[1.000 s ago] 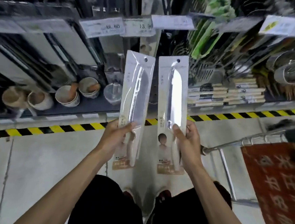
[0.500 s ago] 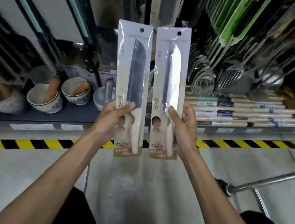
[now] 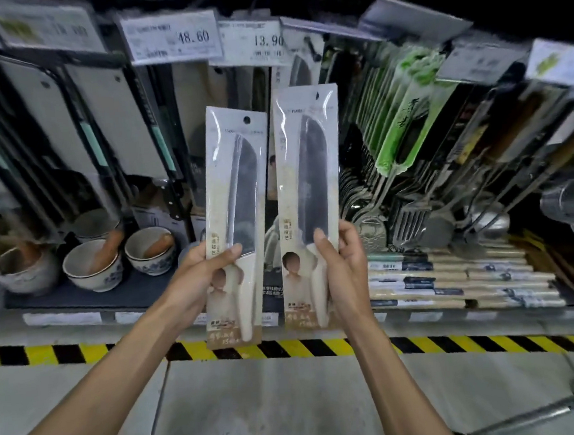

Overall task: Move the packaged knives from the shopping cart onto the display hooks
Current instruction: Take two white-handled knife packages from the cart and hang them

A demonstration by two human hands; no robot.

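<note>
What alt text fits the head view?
Each hand holds a packaged knife upright before store hooks: left hand the left pack, right hand the right pack. Price tags hang above; bowls sit lower left.

Shelf price tag [image 3: 175, 37] reads 48.60; its neighbour [image 3: 253, 43] reads 13.90 (other print illegible).

Both forearms are bare, no sleeves, rings or watch visible.
</note>
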